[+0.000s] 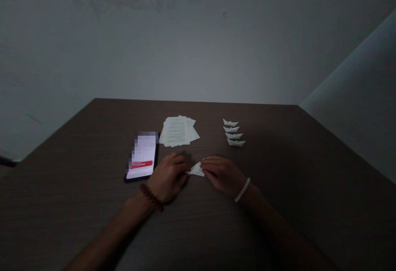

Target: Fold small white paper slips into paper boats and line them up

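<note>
A small folded piece of white paper [196, 169] lies low over the table between my two hands, its middle showing as a pointed shape. My left hand [169, 176], with a dark beaded bracelet at the wrist, pinches the paper's left corner. On the other side my right hand [223, 173], wearing a pale beaded bracelet, has its fingers closed over the right part of the paper and hides that end. Beyond my right hand, several small folded paper boats [236, 142] stand in a row running away from me.
A stack of printed paper sheets [177, 131] lies loosely fanned beyond my left hand. Left of that hand rests a phone [144, 155] with a lit screen, partly blurred out. The brown wooden table [93, 151] reaches back to a grey wall [198, 56].
</note>
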A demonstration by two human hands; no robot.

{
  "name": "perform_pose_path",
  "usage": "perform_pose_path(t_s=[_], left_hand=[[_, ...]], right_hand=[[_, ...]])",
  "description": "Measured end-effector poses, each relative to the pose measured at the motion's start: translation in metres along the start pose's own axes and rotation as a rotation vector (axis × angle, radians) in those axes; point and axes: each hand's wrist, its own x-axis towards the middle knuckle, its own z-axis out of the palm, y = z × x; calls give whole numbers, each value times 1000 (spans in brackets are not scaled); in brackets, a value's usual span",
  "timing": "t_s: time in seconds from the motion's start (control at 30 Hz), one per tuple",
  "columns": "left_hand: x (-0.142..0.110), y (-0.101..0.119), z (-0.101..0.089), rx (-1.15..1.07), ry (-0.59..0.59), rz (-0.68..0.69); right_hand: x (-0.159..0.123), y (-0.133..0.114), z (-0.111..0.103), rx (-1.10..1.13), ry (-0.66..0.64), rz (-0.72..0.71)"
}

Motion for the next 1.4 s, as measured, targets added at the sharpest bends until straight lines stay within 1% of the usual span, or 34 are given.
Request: perform_pose_path(t_s=[0.17,0.33,0.47,0.53,0.77,1.03,1.23,1.4], left_hand=[[0,1,-2,0,-16,5],[-1,-2,4,4,-11,18],[-1,-7,8,-15,-2,66],[-1,-6,9,-24,-4,66],[0,-1,10,-45,1,6],[1,0,14,-48,36,-52],[3,3,14,-64,45,-125],[3,1,16,-66,52,-164]], right_hand=[[1,-2,-4,-30,-10,44],[2,-4,-6,-66,-15,44],[3,-6,-7,-71,-48,47],[3,-7,-8,-83,-62,46],[4,-11,-10,-81,-120,10],[5,-11,-9,-27,-140,-62],[6,-12,-9,-76,-168,-101],[7,-17,-12,-132,-219,-94]])
